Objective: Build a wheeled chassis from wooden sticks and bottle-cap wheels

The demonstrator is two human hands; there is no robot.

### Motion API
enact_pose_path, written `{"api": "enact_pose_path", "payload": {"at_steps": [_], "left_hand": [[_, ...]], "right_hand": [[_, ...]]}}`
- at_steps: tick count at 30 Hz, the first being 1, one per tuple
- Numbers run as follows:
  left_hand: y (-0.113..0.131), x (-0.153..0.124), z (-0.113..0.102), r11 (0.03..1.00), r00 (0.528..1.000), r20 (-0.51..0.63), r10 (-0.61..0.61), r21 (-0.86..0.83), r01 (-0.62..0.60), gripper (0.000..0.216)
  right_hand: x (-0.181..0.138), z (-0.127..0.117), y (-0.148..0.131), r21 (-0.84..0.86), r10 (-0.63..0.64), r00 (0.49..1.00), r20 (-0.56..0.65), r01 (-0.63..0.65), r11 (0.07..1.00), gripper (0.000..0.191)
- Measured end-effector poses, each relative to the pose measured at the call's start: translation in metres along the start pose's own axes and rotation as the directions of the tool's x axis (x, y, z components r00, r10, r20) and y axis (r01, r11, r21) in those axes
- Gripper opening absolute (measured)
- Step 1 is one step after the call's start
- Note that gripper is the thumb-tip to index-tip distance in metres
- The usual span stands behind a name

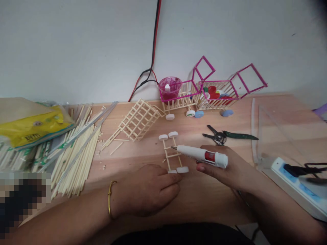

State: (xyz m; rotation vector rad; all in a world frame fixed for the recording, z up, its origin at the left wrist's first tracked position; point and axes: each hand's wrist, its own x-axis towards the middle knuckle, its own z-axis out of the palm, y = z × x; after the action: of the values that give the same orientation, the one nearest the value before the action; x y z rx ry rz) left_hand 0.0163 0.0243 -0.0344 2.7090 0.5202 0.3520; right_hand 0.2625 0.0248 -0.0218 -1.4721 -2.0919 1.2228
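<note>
My right hand (224, 168) grips a white glue gun (201, 154) with a red band, its nozzle pointing left at a small stick frame (171, 154). That frame lies flat on the wooden table (143, 153) and has white bottle-cap wheels at its far and near ends. My left hand (150, 189), with a gold bangle on the wrist, rests fingers curled on the table, its fingertips at the frame's near wheels. Whether it pinches the frame is hidden.
A stick lattice (139, 119) lies behind the frame. Pink-edged stick carts (204, 90) with caps and a pink cup (170, 88) stand by the wall. Green cutters (227, 136) lie right; a power strip (298, 183) and clear sheet further right. Stick bundles (74, 149) and a yellow packet (33, 127) lie left.
</note>
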Motion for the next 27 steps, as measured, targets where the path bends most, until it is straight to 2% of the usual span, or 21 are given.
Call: {"api": "enact_pose_path", "payload": {"at_steps": [10,14,18,23,27], "left_hand": [[0.0021,0.0009,-0.0004,0.996,0.997,0.028,-0.074,-0.039,0.075,0.028],[0.0011,-0.0002,0.0016,1.000,1.000,0.012,-0.021,-0.004,0.021,0.027],[0.0013,-0.0007,0.0030,1.000,1.000,-0.011,-0.023,0.012,0.023,0.027],[0.0011,-0.0006,0.0037,1.000,0.999,-0.036,-0.011,0.023,0.012,0.025],[-0.0004,-0.0022,0.0054,0.992,0.995,-0.064,0.073,0.109,-0.066,0.024]], "right_hand": [[0.0006,-0.0016,-0.0021,0.015,-0.027,0.999,-0.047,0.027,1.000,0.034],[-0.0006,-0.0017,-0.0005,0.052,-0.034,0.998,-0.049,0.036,0.998,0.033],[-0.0036,-0.0020,0.0031,0.134,-0.080,0.994,-0.076,0.089,0.987,0.030],[-0.0068,-0.0027,0.0060,0.145,-0.104,0.988,-0.114,0.120,0.982,0.029],[-0.0078,-0.0068,0.0028,0.126,-0.082,0.996,-0.036,0.086,0.988,0.029]]}}
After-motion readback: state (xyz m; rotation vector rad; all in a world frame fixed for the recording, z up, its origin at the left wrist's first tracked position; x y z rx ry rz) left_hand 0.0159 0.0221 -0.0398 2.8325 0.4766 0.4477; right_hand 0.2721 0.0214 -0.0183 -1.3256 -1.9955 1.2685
